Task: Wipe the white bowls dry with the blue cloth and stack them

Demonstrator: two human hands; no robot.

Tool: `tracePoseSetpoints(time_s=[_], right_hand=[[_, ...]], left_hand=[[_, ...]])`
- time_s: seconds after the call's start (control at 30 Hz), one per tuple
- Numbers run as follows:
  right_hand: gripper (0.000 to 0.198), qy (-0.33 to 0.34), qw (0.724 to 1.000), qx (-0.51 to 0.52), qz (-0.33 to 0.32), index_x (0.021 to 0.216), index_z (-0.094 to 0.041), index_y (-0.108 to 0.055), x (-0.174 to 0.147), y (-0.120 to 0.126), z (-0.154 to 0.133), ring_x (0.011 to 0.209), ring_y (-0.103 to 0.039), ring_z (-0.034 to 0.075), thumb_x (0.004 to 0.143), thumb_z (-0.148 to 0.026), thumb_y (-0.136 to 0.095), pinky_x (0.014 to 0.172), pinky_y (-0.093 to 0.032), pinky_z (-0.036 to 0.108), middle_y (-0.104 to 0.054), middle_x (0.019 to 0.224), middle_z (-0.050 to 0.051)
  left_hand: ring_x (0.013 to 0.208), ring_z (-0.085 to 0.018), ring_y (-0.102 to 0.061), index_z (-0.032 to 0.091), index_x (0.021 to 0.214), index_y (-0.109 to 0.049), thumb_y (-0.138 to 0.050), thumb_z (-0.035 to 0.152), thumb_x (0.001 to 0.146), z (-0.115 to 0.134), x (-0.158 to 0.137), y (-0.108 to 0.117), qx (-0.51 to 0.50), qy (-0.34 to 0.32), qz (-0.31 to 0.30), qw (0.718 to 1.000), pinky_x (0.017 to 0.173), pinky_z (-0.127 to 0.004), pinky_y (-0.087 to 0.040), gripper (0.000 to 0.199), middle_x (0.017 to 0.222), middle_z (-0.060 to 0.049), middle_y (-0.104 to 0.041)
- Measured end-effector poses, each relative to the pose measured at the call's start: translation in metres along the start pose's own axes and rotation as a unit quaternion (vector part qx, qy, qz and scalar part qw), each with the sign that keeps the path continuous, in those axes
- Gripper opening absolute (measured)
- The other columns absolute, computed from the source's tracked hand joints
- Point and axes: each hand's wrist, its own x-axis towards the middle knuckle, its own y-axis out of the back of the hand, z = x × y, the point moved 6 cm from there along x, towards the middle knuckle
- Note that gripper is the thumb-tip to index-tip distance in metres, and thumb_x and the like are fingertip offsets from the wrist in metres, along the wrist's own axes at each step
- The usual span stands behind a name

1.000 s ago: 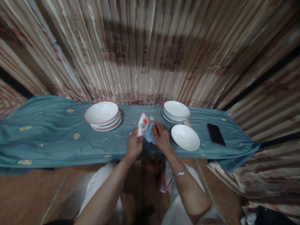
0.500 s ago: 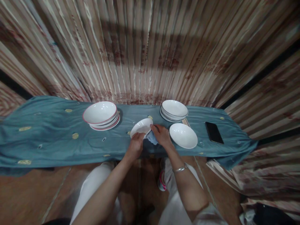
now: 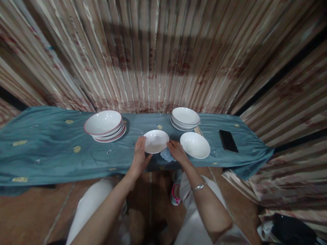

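A white shallow bowl (image 3: 156,142) lies nearly level in front of me. My left hand (image 3: 139,156) is at its left rim, fingers stretched out and thumb apart. At the right rim, my right hand (image 3: 176,150) has its fingers closed on a light blue cloth (image 3: 168,155), which hangs below the hand; its fingertips touch the bowl's edge. Just to the right of that hand rests another white bowl (image 3: 195,145) on the tablecloth.
Red-rimmed bowls and plates (image 3: 104,124) are stacked at the left. A dark-rimmed stack (image 3: 185,117) stands at the back right. A black phone (image 3: 228,141) lies farther right on the teal tablecloth (image 3: 58,149). Behind the table hangs a pleated curtain (image 3: 143,61).
The bowl has gone from tilted to nearly level. My left hand has shifted from its near rim to the left side, its fingers now straightened. My right hand stays at the right rim.
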Motion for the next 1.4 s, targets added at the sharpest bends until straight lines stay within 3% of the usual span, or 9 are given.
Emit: tracePoseSetpoints(time_s=[0.13, 0.23, 0.33, 0.47, 0.57, 0.67, 0.83, 1.1, 1.4], right_hand=[[0.033, 0.001, 1.0, -0.01, -0.017, 0.072, -0.021, -0.063, -0.003, -0.003, 0.002, 0.065, -0.057, 0.017, 0.096, -0.03, -0.043, 0.061, -0.035, 0.025, -0.066, 0.068, 0.002], [0.034, 0.009, 1.0, -0.014, -0.015, 0.072, -0.021, -0.062, -0.004, -0.004, 0.004, 0.066, -0.059, 0.017, 0.097, -0.029, -0.041, 0.062, -0.036, 0.025, -0.067, 0.069, 0.003], [0.034, 0.014, 1.0, -0.018, -0.016, 0.075, -0.021, -0.061, -0.003, -0.007, 0.007, 0.069, -0.062, 0.018, 0.098, -0.027, -0.038, 0.063, -0.038, 0.025, -0.069, 0.072, 0.004], [0.033, 0.013, 0.999, -0.037, -0.023, 0.083, -0.02, -0.065, -0.005, -0.012, 0.01, 0.076, -0.068, 0.021, 0.1, -0.028, -0.037, 0.068, -0.042, 0.027, -0.072, 0.078, 0.007], [0.027, 0.008, 0.998, -0.055, 0.027, 0.11, -0.016, -0.064, -0.008, -0.011, 0.012, 0.084, -0.072, 0.025, 0.098, -0.027, -0.042, 0.074, -0.048, 0.031, -0.076, 0.09, 0.011], [0.035, 0.016, 0.994, -0.067, 0.085, 0.128, -0.012, -0.054, -0.01, -0.008, 0.011, 0.093, -0.073, 0.028, 0.098, -0.027, -0.049, 0.081, -0.052, 0.035, -0.076, 0.101, 0.015], [0.027, 0.057, 0.984, -0.128, 0.112, 0.121, -0.011, -0.056, -0.007, -0.003, 0.002, 0.098, -0.073, 0.029, 0.099, -0.026, -0.052, 0.083, -0.054, 0.037, -0.073, 0.11, 0.02], [0.014, 0.083, 0.974, -0.196, 0.08, 0.099, -0.014, -0.066, 0.019, 0.0, -0.012, 0.094, -0.067, 0.03, 0.099, -0.02, -0.053, 0.087, -0.049, 0.042, -0.071, 0.101, 0.02], [0.022, 0.089, 0.947, -0.303, 0.059, 0.106, -0.009, -0.067, 0.049, -0.011, -0.037, 0.104, -0.064, 0.027, 0.101, -0.017, -0.047, 0.096, -0.043, 0.038, -0.071, 0.109, 0.02]], left_hand=[[0.149, -0.037, -0.033, 0.021, 0.134, -0.053, -0.091, 0.018, 0.044, -0.015, -0.007, 0.003, -0.14, 0.154, 0.063, 0.976, 0.123, -0.049, -0.024, 0.098, 0.147, -0.016, -0.052], [0.138, -0.033, -0.049, 0.022, 0.122, -0.059, -0.092, 0.014, 0.039, -0.016, -0.011, -0.006, -0.291, 0.244, 0.056, 0.923, 0.115, -0.044, -0.038, 0.089, 0.129, -0.01, -0.064], [0.123, -0.028, -0.06, 0.021, 0.115, -0.063, -0.091, 0.015, 0.043, -0.01, -0.011, -0.012, -0.356, 0.273, 0.027, 0.893, 0.109, -0.042, -0.044, 0.077, 0.121, -0.007, -0.069], [0.119, -0.027, -0.062, 0.022, 0.115, -0.065, -0.091, 0.014, 0.044, -0.007, -0.01, -0.013, -0.372, 0.283, 0.019, 0.884, 0.111, -0.043, -0.043, 0.076, 0.119, -0.006, -0.07], [0.118, -0.026, -0.063, 0.022, 0.116, -0.065, -0.092, 0.013, 0.044, -0.008, -0.011, -0.014, -0.381, 0.285, 0.017, 0.879, 0.111, -0.044, -0.042, 0.078, 0.117, -0.006, -0.071], [0.117, -0.026, -0.063, 0.022, 0.116, -0.065, -0.092, 0.013, 0.044, -0.008, -0.011, -0.013, -0.381, 0.28, 0.017, 0.881, 0.111, -0.043, -0.043, 0.077, 0.118, -0.006, -0.071], [0.12, -0.027, -0.061, 0.021, 0.116, -0.063, -0.091, 0.015, 0.046, -0.006, -0.012, -0.013, -0.363, 0.266, 0.015, 0.893, 0.109, -0.042, -0.044, 0.076, 0.123, -0.008, -0.068], [0.125, -0.028, -0.058, 0.023, 0.124, -0.061, -0.09, 0.016, 0.048, -0.009, -0.013, -0.016, -0.364, 0.251, 0.017, 0.897, 0.109, -0.041, -0.045, 0.081, 0.13, -0.008, -0.066], [0.133, -0.03, -0.053, 0.022, 0.134, -0.052, -0.088, 0.024, 0.055, -0.011, -0.014, -0.017, -0.342, 0.229, -0.022, 0.911, 0.115, -0.045, -0.039, 0.087, 0.142, -0.01, -0.059]])
